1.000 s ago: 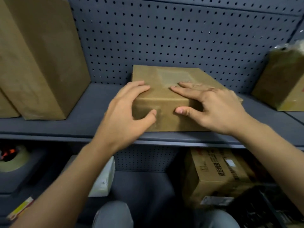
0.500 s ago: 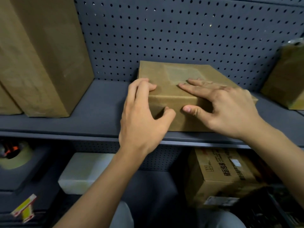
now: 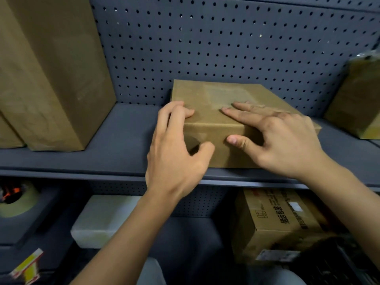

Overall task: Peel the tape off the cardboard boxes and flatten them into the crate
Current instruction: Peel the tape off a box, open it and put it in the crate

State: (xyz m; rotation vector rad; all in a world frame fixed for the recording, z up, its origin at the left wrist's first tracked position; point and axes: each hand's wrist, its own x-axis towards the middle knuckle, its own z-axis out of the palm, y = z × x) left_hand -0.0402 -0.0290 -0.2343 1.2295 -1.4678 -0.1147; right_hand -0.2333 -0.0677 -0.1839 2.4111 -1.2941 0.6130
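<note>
There are five cardboard boxes. Four stand on the upper shelf [image 3: 123, 145]: a tall box [image 3: 51, 68], an edge box [image 3: 8, 132] cut off at far left, a flat box [image 3: 205, 95] and a right box [image 3: 355, 99]. One printed box [image 3: 273, 221] sits below.

There are two hands, the left hand [image 3: 174, 161] and the right hand [image 3: 287, 145]. Below are one roll of tape [image 3: 18, 204], one white block [image 3: 102, 217] and one red-and-yellow packet [image 3: 26, 266].

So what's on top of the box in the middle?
Two hands: the left hand grips the box by its left edge, the right hand rests on top. A shiny patch, maybe tape, shows behind them. Whatever is under the hands is covered.
</note>
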